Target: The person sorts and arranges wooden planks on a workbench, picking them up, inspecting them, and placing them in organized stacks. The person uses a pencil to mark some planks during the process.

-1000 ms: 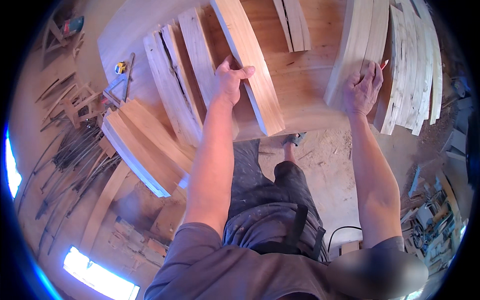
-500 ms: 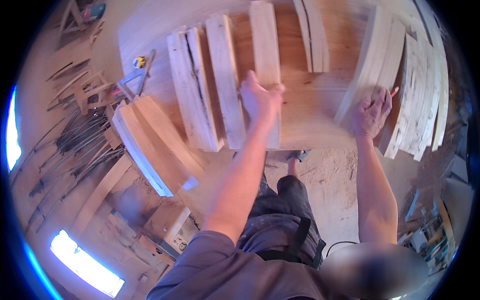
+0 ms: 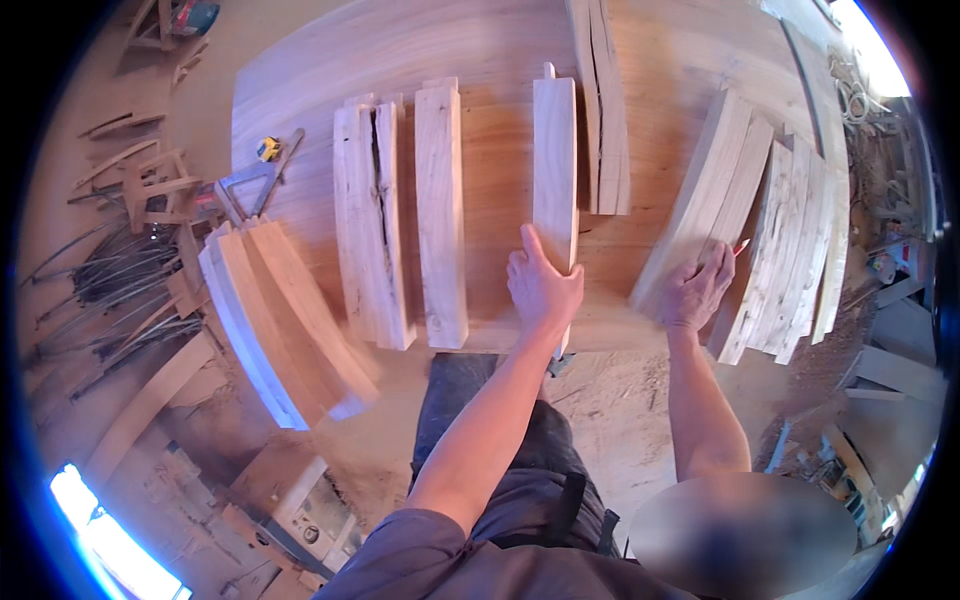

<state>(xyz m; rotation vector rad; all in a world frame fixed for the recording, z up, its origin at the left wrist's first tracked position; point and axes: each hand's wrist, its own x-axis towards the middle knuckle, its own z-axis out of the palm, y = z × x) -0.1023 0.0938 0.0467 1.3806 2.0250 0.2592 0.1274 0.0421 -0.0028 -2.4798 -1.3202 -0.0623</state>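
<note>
My left hand grips a pale wooden board near its close end, thumb on one edge and fingers on the other. The board lies lengthwise on the brown wooden tabletop. Just beyond its right edge lies a cracked board with a dark split. My right hand is closed around a pencil, whose reddish tip sticks out past the fingers. That hand rests at the near end of a slanted group of boards.
Left of the held board lie a single board and a split pair. More boards are at the right edge. A tape measure and a triangular square lie at left, above curved pieces. Scrap wood covers the floor.
My left hand has shifted the held board to the right, away from the single board and closer to the cracked one. My right hand stays by the slanted boards with the pencil. The view has shifted.
</note>
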